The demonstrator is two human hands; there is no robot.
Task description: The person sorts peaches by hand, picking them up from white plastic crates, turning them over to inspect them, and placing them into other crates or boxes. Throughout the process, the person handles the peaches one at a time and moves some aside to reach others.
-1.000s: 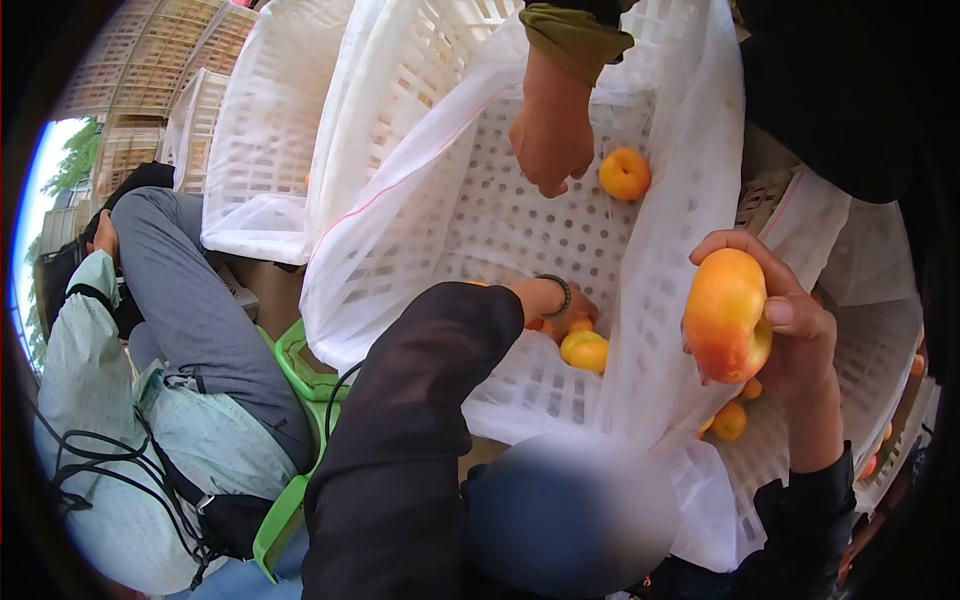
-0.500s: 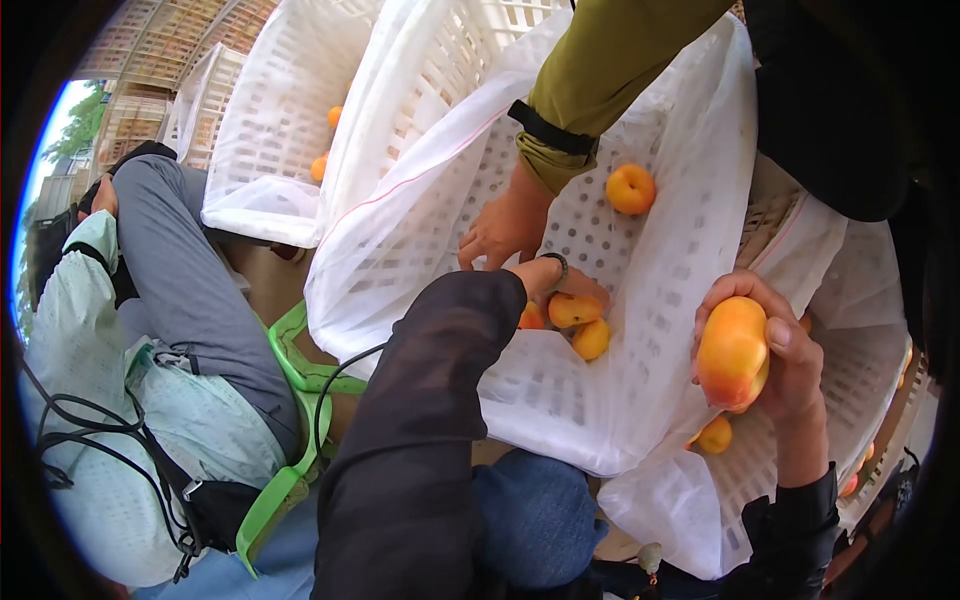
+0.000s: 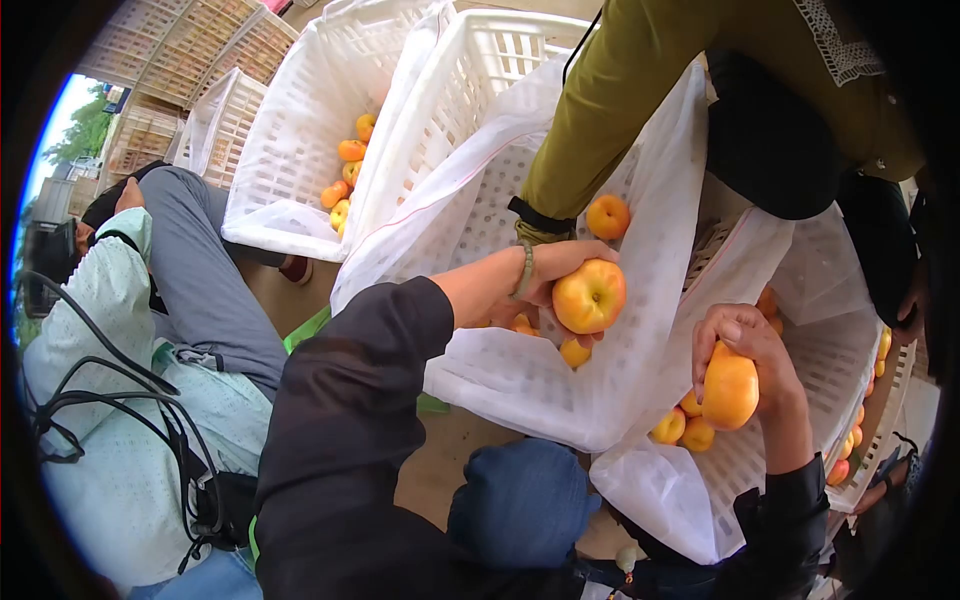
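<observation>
My left hand (image 3: 556, 262), with a bracelet at its wrist, is closed around a yellow-orange peach (image 3: 589, 297), held up over the white-lined crate (image 3: 515, 395). Below it lie a yellow peach (image 3: 575, 352) and others partly hidden by my hand. A further peach (image 3: 607, 217) rests deeper in that crate. On the right, my right hand (image 3: 765, 352) grips another peach (image 3: 730, 388) above the right lined crate (image 3: 655, 505), where several peaches (image 3: 697, 434) sit near the front. A co-worker's olive sleeve (image 3: 610, 110) reaches into the middle crate; that person's hand is hidden.
A lined crate (image 3: 285, 130) at the upper left holds several peaches (image 3: 350, 150). Beside it sits a person in grey trousers (image 3: 205, 260), with black cords hanging near my left arm. More peaches (image 3: 838, 472) show at the far right, and stacked crates (image 3: 160, 45) stand behind.
My left hand has come up from the bottom of the middle crate with a peach in it. The right hand has turned its peach and lowered slightly. My view has shifted, showing more peaches in the side crates.
</observation>
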